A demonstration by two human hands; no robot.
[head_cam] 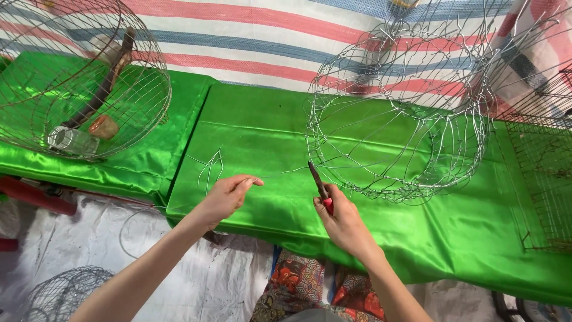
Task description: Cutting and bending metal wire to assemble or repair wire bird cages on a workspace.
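Observation:
My right hand (341, 219) grips red-handled pliers (319, 186), their dark jaws pointing up toward the rim of a round wire basket frame (398, 113) lying on the green satin cloth (268, 137). My left hand (227, 195) pinches a thin wire (280, 174) that runs right toward the pliers' tip. Several short cut wire pieces (210, 164) lie on the cloth just above my left hand.
A finished wire cage (83, 77) at the left holds a clear jar, a brown block and a stick. Flat wire mesh panels (545, 173) stand at the right. Another wire frame (56, 292) rests on the white floor sheet. Striped tarp hangs behind.

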